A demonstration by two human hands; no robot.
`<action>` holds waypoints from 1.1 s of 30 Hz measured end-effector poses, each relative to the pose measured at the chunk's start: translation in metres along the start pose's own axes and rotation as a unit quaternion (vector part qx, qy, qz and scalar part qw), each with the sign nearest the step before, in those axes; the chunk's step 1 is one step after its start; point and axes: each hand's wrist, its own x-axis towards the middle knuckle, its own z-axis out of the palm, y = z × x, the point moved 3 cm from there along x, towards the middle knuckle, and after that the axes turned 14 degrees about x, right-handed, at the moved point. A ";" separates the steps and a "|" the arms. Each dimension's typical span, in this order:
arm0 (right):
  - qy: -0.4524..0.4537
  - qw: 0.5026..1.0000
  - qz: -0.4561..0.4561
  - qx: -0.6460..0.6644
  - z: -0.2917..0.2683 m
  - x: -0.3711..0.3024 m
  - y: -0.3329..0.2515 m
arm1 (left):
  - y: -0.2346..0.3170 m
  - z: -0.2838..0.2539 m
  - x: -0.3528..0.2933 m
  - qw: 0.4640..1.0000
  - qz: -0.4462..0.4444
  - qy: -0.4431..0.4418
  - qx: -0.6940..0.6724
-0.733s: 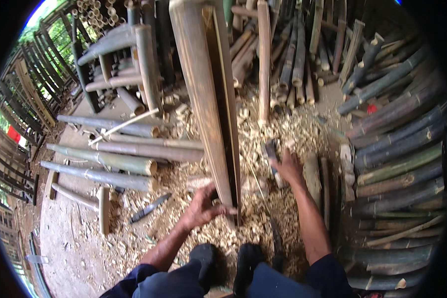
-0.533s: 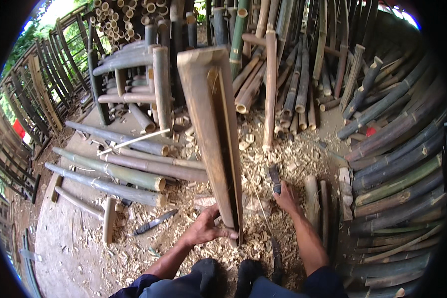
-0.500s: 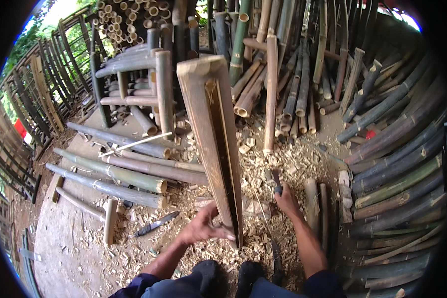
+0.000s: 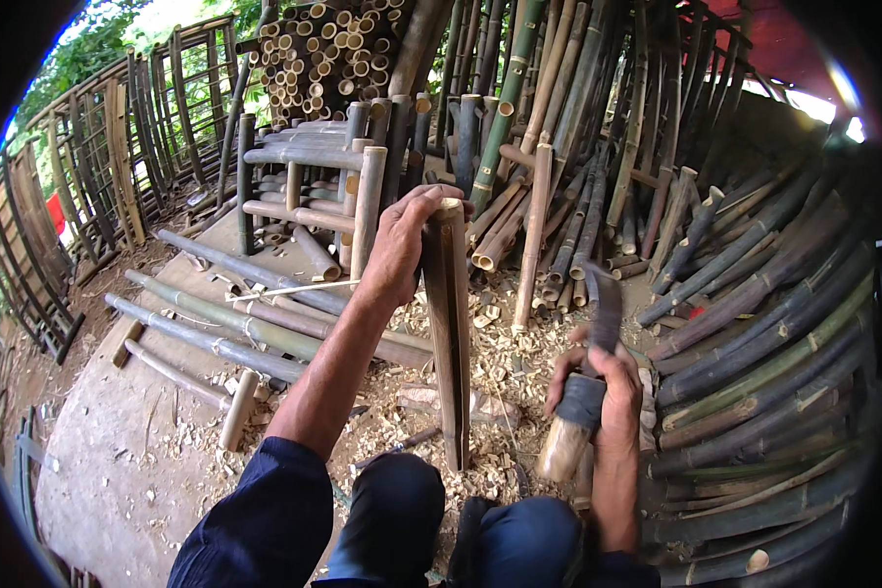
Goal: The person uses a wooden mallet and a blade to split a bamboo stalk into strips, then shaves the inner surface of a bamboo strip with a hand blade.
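Note:
A brown pole (image 4: pixel 446 333), slotted lengthwise, stands nearly upright in front of me, its lower end down among pale wood chips. My left hand (image 4: pixel 402 243) is closed around its top, the fingers partly hidden behind it. To the right, my right hand (image 4: pixel 615 397) grips a machete (image 4: pixel 606 312) whose thick wooden handle has a black wrap. Its blade points up and away, slightly blurred, and is apart from the pole. The handle's pale butt slants down toward my knees.
Long bamboo poles (image 4: pixel 220 318) lie on the ground at left, beside a short wooden mallet-like piece (image 4: pixel 238 412). A bamboo frame (image 4: pixel 309 159) stands behind. Stacked bamboo (image 4: pixel 764 367) fills the right side; more poles (image 4: pixel 534 235) lean at the back. Chips (image 4: pixel 505 367) cover the ground.
My left hand has gone from the pole's lower part to its top, and the pole now stands more upright and lower in view. My right hand has raised the machete nearer to me.

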 end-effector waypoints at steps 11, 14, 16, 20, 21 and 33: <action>-0.088 0.986 0.053 -0.131 0.104 -0.009 -0.019 | 0.031 0.025 -0.030 0.997 0.063 -0.031 0.018; -0.088 0.987 0.069 -0.117 0.105 -0.008 -0.017 | 0.029 0.022 -0.031 0.998 0.060 -0.027 0.014; -0.090 0.987 0.082 -0.108 0.101 -0.003 -0.018 | 0.027 0.022 -0.028 0.998 0.051 -0.028 0.020; -0.069 0.986 0.122 -0.091 0.086 0.013 -0.011 | 0.018 0.018 -0.019 0.994 0.077 -0.003 0.078; -0.066 0.984 0.148 -0.075 0.085 0.015 -0.008 | 0.019 0.018 -0.015 0.993 0.072 0.017 0.089; 0.024 0.960 0.275 -0.049 -0.028 -0.003 0.089 | -0.046 0.021 0.042 0.992 0.034 0.117 0.035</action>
